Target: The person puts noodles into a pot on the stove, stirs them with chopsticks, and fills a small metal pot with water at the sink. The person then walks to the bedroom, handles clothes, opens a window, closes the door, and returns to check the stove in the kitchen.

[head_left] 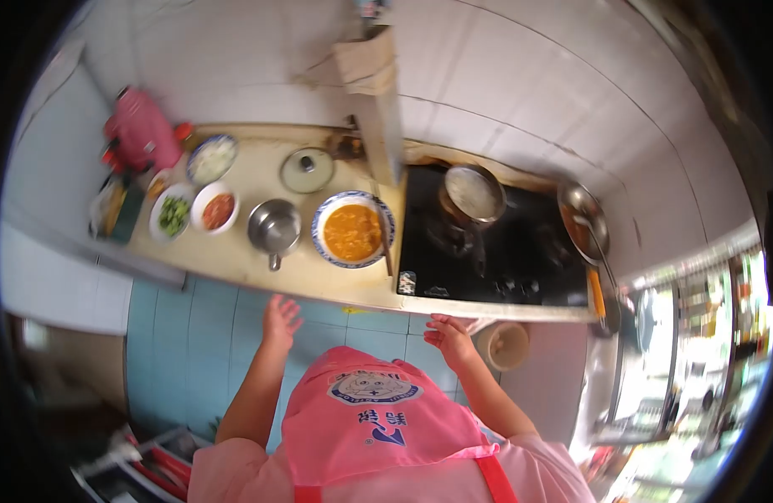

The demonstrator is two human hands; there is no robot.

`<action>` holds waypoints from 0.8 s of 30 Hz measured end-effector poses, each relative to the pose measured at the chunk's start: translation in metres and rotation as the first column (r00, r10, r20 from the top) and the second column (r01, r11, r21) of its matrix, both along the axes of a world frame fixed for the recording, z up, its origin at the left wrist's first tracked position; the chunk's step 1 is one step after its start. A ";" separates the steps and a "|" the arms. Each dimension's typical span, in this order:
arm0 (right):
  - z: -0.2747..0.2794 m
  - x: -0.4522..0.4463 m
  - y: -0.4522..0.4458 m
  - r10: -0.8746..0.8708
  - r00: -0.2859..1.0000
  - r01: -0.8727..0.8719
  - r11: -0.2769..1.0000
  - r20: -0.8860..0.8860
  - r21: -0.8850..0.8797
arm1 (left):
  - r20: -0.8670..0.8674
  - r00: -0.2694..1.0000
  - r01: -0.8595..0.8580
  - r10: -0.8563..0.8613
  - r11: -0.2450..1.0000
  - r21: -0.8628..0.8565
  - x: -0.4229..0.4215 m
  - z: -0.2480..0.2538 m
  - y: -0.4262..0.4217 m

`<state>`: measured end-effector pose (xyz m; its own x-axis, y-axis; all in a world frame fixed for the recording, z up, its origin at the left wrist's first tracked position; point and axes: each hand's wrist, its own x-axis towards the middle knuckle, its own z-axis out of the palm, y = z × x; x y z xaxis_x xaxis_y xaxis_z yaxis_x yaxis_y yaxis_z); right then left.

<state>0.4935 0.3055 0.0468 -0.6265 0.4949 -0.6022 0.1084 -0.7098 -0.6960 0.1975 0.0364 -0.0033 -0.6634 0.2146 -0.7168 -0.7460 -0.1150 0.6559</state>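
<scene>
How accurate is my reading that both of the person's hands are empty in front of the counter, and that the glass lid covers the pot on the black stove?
The lid's place is wrong: the head view shows the glass lid lying on the counter, and the pot on the black stove is uncovered. The left hand and right hand are indeed empty.

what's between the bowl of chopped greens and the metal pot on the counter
In the head view, a white bowl of chopped red food sits between the greens and the metal pot.
</scene>
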 end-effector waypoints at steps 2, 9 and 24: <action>0.001 0.000 0.004 0.102 0.994 -0.104 0.994 -0.049 -0.033 | 0.063 0.997 0.028 -0.032 0.997 0.067 0.043 0.000 -0.008; -0.017 -0.008 -0.016 0.476 0.877 -0.480 0.871 -0.063 -0.107 | 0.203 0.979 -0.038 0.006 0.987 0.155 0.156 0.037 -0.026; 0.041 -0.159 -0.321 0.876 0.453 -0.889 0.458 -0.164 -0.008 | 0.183 0.878 -0.477 0.442 0.841 0.255 0.168 0.072 -0.337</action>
<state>0.3343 -0.0151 0.0876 -0.7646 -0.4123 -0.4953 0.6327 -0.3339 -0.6987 0.3659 -0.3004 0.0685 -0.6558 0.1101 -0.7469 -0.6267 -0.6310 0.4573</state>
